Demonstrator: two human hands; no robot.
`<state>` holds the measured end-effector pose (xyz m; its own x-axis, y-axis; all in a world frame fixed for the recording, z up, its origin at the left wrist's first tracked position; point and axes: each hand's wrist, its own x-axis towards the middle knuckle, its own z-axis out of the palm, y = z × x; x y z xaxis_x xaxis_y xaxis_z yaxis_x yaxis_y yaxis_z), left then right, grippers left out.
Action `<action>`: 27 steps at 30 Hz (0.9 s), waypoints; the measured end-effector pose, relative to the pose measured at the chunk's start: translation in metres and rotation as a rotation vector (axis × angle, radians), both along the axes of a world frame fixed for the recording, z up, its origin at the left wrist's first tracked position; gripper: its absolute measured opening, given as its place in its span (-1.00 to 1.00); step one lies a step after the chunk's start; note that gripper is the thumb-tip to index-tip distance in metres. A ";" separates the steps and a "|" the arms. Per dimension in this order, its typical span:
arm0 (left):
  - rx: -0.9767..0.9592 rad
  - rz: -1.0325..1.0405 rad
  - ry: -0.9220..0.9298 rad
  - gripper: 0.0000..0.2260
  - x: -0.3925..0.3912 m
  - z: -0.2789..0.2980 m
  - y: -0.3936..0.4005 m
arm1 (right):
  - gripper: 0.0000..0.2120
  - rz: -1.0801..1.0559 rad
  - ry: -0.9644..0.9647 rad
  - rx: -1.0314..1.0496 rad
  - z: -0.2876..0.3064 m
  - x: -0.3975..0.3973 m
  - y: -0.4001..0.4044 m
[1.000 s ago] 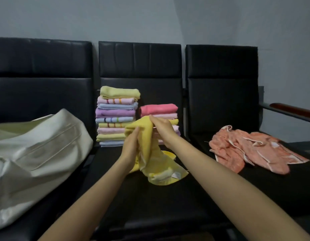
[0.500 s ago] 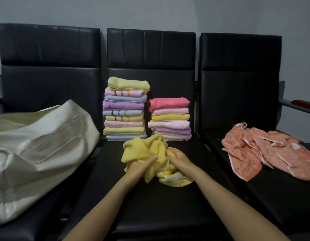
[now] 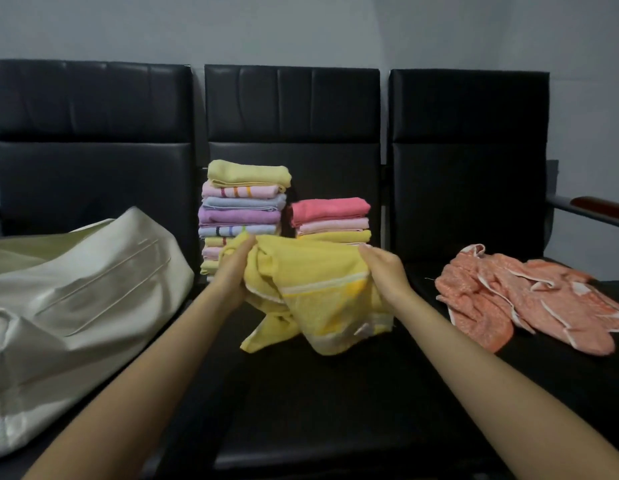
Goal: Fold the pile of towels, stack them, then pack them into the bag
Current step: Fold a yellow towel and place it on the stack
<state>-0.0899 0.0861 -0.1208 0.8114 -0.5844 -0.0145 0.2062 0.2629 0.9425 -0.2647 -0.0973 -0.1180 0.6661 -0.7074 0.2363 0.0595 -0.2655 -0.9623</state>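
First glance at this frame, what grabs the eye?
The yellow towel held up over the middle seat, gripped by the left hand and right hand. Behind it stand two stacks of folded towels, a taller one left of a shorter one. A cream bag fills the left seat; crumpled orange towels lie on the right seat.

Both bare forearms reach forward, hands raised and apart. The left hand [image 3: 236, 271] grips a yellow towel [image 3: 315, 285] at one end; the right hand [image 3: 384, 271] seems to pinch the other, fingers partly hidden.
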 end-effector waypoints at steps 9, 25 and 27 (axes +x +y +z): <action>-0.036 -0.066 0.049 -0.51 -0.022 -0.005 -0.005 | -0.75 -0.115 -0.093 0.663 -0.017 -0.024 -0.013; 0.500 -0.143 -0.700 -0.70 -0.081 -0.109 -0.008 | -0.89 0.089 0.225 0.327 -0.085 -0.063 -0.019; 0.250 -0.170 -0.406 -0.61 -0.072 -0.103 0.000 | -0.90 0.118 0.241 0.368 -0.083 -0.065 -0.022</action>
